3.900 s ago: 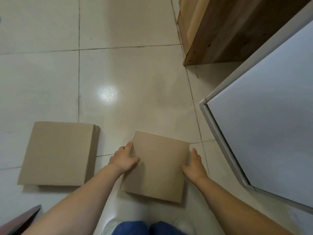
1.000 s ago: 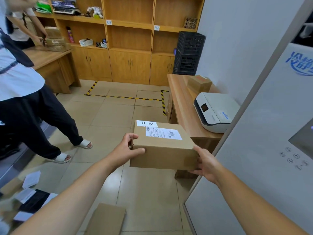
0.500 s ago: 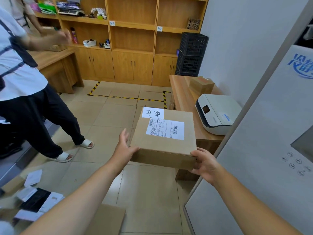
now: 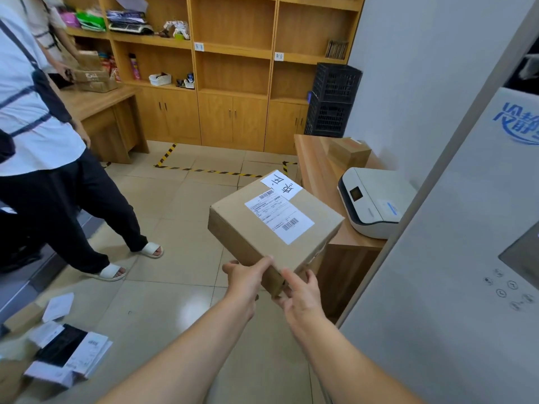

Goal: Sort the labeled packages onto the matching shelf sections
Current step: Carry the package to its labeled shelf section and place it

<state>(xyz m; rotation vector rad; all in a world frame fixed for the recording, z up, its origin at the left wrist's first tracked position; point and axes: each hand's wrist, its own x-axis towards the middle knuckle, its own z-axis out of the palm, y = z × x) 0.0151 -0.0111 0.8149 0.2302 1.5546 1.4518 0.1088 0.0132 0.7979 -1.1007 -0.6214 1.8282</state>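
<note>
I hold a brown cardboard package [image 4: 248, 225] in front of me at waist height, turned so one corner points at me. On its top are a white shipping label with barcodes and a smaller handwritten white slip. My left hand [image 4: 245, 279] grips the near corner from the left, and my right hand [image 4: 300, 293] pinches the same corner from the right. Across the room stands a wooden shelf unit [image 4: 233, 68] with small white labels on its shelf edges.
A person in a white shirt [image 4: 38, 126] stands at the left, another behind at a wooden desk [image 4: 96, 100]. A side table [image 4: 315, 164] carries a white printer [image 4: 376, 199] and a small box [image 4: 348, 151]. Black crates [image 4: 332, 100], packages on the floor [image 4: 64, 354], a grey machine [image 4: 466, 258] at the right.
The package has turned clockwise so a corner faces me. Both my hands have come together from its two sides onto that near corner.
</note>
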